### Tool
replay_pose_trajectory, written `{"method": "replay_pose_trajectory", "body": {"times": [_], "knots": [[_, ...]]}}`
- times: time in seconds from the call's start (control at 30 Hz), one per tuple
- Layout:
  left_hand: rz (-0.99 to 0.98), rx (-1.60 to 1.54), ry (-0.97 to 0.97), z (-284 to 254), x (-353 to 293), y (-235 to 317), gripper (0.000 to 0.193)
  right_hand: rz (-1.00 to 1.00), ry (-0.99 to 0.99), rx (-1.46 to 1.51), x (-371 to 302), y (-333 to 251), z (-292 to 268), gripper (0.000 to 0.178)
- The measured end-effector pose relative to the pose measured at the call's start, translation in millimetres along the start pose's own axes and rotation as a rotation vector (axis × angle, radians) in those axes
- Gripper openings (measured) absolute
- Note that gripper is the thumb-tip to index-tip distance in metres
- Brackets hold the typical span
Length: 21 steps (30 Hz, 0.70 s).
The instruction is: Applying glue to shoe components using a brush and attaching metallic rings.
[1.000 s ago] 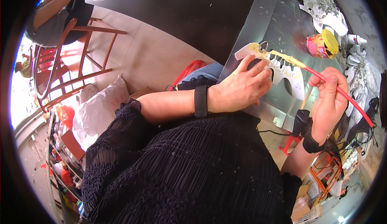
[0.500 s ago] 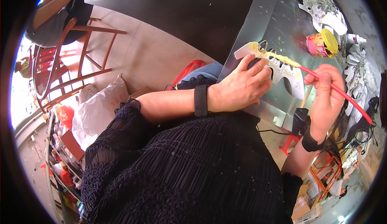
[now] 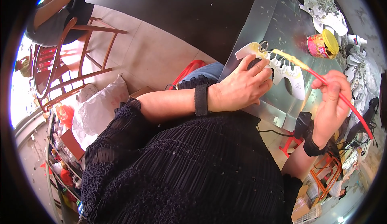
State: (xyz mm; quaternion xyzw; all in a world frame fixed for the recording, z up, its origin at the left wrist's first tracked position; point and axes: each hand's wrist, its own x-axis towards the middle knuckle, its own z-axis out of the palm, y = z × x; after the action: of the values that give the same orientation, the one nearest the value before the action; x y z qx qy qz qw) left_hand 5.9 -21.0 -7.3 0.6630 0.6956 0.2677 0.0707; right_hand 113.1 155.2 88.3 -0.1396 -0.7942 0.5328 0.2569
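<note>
**Glue brush laid on a white cut-out piece**

The left hand [image 3: 242,88] presses a flat white cut-out piece with scalloped openings [image 3: 288,74] down on the shiny silver sheet [image 3: 278,22] that covers the table, fingers curled over its near edge; the piece lies tilted, its far tip smeared with yellow glue, a small metal ring just beside that tip; the right hand [image 3: 332,103] is closed around a long red-handled brush with yellow-coated bristles [image 3: 322,79], the bristle end resting on the upper edge of the white piece, the handle running back past the wrist; both wrists wear black bands; an open pink pot with a yellow lid [image 3: 323,44] stands farther along the sheet, well apart from the hands; stacks of white cut pieces [image 3: 324,6] lie beyond it; a wooden chair [image 3: 80,50] stands on the tiled floor at left.
</note>
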Motion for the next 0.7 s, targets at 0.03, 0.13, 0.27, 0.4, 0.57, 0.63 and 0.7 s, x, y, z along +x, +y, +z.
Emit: {"method": "replay_pose_trajectory", "body": {"times": [0.03,0.13,0.27,0.4,0.57,0.63,0.7], "knots": [[0.001,0.001,0.001,0,0,0,0.065,0.008,-0.037,-0.035,-1,1,2,0.012],[0.000,0.003,-0.005,-1,0,0,0.065,0.056,-0.079,-0.029,-4,8,14,0.010],[0.003,-0.006,0.002,1,0,-1,0.065,0.042,-0.108,-0.154,-3,5,16,0.008],[-0.001,0.005,-0.003,1,0,0,0.064,0.046,-0.108,-0.124,-3,6,14,0.008],[0.006,0.002,0.005,1,-1,-1,0.064,0.057,-0.083,-0.089,-5,2,13,0.006],[0.004,-0.003,0.001,1,-1,-1,0.064,0.036,-0.083,-0.098,-6,0,12,0.007],[0.003,-0.006,0.002,0,-1,-1,0.064,0.016,-0.082,-0.108,-6,-1,9,0.009]]}}
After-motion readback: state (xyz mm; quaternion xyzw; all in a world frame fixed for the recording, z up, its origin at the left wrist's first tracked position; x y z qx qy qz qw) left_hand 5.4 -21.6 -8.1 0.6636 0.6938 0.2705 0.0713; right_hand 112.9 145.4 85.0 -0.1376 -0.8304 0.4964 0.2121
